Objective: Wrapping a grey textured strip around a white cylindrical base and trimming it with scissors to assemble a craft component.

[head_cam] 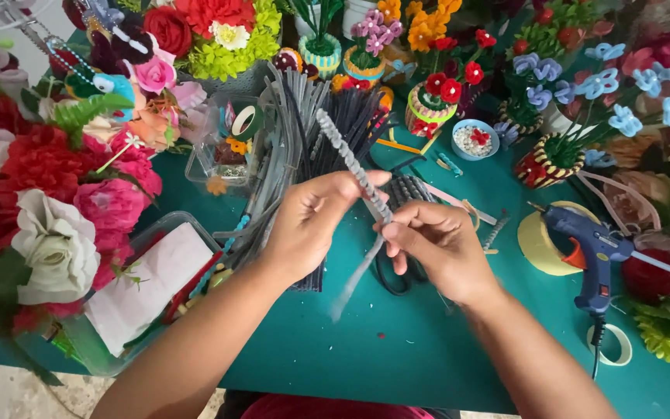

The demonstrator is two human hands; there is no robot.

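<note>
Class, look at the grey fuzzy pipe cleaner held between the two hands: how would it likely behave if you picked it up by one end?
The pipe cleaner would probably hold its shape: its upper part stands out straight above the left hand and right hand. It is thin, so likely very light. Its fuzzy surface should grip rather than slip.

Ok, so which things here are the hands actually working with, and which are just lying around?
In use:
left hand
right hand
grey pipe cleaner, held between both hands

Lying about:
blue glue gun
tape roll
bundle of dark pipe cleaners
small bowl of beads
artificial flowers
green table
</note>
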